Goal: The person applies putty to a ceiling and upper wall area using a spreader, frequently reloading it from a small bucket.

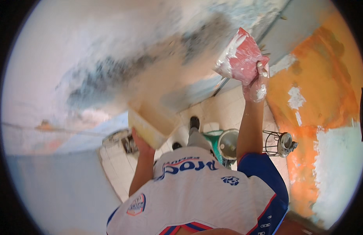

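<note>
My right hand point(256, 89), smeared with white paste, grips a red flat spreader point(246, 55). White filler streaks the spreader's face and coats its left edge. It is raised close to the patchy wall point(150, 76), but I cannot tell whether its edge touches the surface. Lower down on the left, my left hand point(142, 143) holds a cream rectangular tub point(145, 124) from its near side. The tub tilts with its opening facing up and right. Its contents are hard to make out. Dark grey and bluish stains run across the wall ahead.
By my feet on the tiled floor point(124, 172) stand a green container point(213, 141) and a round pale bucket point(229, 143). A black wire-framed object point(272, 143) is right of them. An orange wall point(307, 90) with white patches rises on the right.
</note>
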Demonstrator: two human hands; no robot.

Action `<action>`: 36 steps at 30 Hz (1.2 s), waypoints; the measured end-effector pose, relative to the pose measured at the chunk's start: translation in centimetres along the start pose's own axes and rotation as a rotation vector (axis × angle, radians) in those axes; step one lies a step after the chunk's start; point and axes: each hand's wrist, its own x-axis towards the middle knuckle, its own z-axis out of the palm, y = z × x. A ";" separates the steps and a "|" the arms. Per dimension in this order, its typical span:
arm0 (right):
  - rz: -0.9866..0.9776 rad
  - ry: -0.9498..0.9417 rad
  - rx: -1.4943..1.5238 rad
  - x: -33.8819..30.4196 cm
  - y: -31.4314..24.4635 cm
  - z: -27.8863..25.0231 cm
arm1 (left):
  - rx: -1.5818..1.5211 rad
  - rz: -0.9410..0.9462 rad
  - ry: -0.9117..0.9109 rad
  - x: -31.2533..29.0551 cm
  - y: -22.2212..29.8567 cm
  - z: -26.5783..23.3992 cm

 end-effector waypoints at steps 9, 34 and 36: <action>0.056 -0.336 -0.268 -9.8 1.0 6.1 | -0.092 0.273 -0.095 -2.2 3.2 3.6; -0.218 -1.266 -0.634 -13.0 -1.8 11.6 | 0.100 0.731 -0.144 -10.0 0.0 4.1; -0.208 -1.301 -0.665 -13.1 -2.3 11.2 | 0.094 0.741 -0.141 -10.1 -0.1 4.1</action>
